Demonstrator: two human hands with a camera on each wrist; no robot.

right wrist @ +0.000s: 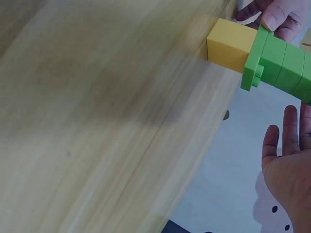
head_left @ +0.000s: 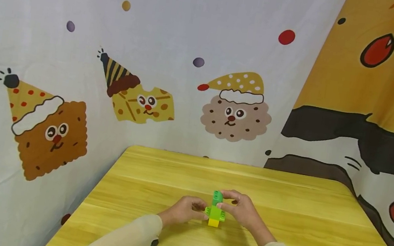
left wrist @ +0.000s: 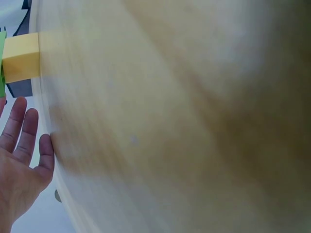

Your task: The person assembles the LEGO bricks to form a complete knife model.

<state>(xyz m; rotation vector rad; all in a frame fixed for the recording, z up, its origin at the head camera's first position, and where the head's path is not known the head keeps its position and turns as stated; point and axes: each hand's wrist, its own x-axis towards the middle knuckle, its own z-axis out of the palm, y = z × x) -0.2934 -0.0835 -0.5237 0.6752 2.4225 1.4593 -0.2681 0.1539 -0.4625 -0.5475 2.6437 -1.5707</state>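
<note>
A small stack of toy bricks stands upright on the table. At its base is a yellow brick [head_left: 213, 223], with a flat light green piece [right wrist: 250, 73] across it whose studded ends stick out. Light green bricks [right wrist: 282, 60] rise above that, topped by a darker green brick [head_left: 216, 199]. My left hand [head_left: 184, 211] holds the stack low down on its left, the thumb at the flat piece's edge. From the right, my right hand [head_left: 243, 210] pinches the top brick between thumb and forefinger. Its other fingers extend apart in the right wrist view.
The wooden table [head_left: 159, 172] extends around the stack on all sides. Behind it hangs a white cloth [head_left: 181, 23] printed with cartoon snacks, and a yellow-orange printed section [head_left: 341, 76] is at the right.
</note>
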